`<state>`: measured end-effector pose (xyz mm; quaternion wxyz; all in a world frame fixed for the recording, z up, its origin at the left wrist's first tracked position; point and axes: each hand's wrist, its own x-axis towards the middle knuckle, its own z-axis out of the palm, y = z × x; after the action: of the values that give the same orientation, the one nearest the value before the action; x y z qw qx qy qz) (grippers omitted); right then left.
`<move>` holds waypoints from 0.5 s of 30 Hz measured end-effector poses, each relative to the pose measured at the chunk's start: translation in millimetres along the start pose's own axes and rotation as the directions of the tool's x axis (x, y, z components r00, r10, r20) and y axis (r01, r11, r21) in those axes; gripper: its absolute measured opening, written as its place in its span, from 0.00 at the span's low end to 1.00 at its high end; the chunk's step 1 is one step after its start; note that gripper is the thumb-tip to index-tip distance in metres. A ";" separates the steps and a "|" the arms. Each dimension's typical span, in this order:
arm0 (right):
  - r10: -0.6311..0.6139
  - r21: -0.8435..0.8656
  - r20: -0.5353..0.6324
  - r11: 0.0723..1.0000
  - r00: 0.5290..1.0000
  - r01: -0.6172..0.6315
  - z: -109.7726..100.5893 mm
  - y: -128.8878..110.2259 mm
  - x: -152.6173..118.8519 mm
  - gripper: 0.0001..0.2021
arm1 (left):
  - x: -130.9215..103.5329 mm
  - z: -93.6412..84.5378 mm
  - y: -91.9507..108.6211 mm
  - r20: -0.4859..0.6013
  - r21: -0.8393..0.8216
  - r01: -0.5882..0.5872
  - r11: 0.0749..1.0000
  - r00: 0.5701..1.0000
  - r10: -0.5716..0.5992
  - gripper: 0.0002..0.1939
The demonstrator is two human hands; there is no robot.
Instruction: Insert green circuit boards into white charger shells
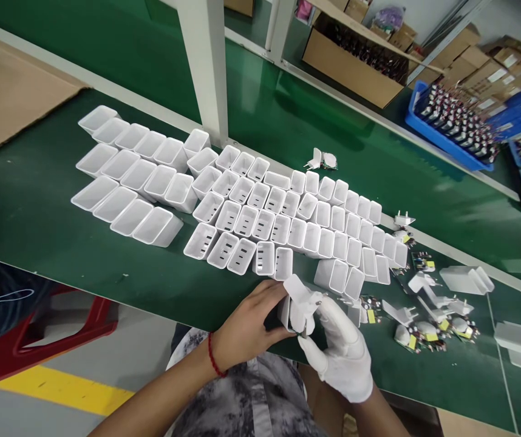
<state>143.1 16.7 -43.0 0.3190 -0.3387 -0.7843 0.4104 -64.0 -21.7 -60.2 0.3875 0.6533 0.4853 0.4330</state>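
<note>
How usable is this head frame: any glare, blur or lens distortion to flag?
Head view: sharp around both hands, the left hand bare, the right hand gloved, on a white charger shell; soft sheen on the green belt; wide-angle bending tilts the belt edges; far cartons slightly soft.

A green bench (pixel 37 200) with a white post (pixel 203 67); grey floor (pixel 23 413) with a yellow stripe (pixel 67 391); beyond, seemingly cardboard boxes (pixel 356 67).

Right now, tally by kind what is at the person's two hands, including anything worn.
Bare left hand: 1
White-gloved right hand: 1
Red bead bracelet on the left wrist: 1
White plastic charger shell, held: 1
White plastic plug cap with metal pins, held: 1
Total: 5
</note>
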 end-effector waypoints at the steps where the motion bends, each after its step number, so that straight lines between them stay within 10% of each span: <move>1: 0.006 -0.010 -0.002 1.000 1.000 -0.006 -0.3 0.5 -0.5 0.37 | 0.0 0.0 -0.1 0.000 -0.001 0.001 1.000 1.000 -0.001 0.36; 15: -0.075 -0.263 0.106 0.960 0.992 0.100 -1.8 -11.0 5.3 0.39 | -1.3 -0.1 -2.2 0.006 0.025 0.012 1.000 1.000 -0.012 0.27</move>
<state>138.5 16.8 -31.5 0.2506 -0.3238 -0.8609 0.3019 -64.9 -22.5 -62.4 0.3836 0.6565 0.4932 0.4225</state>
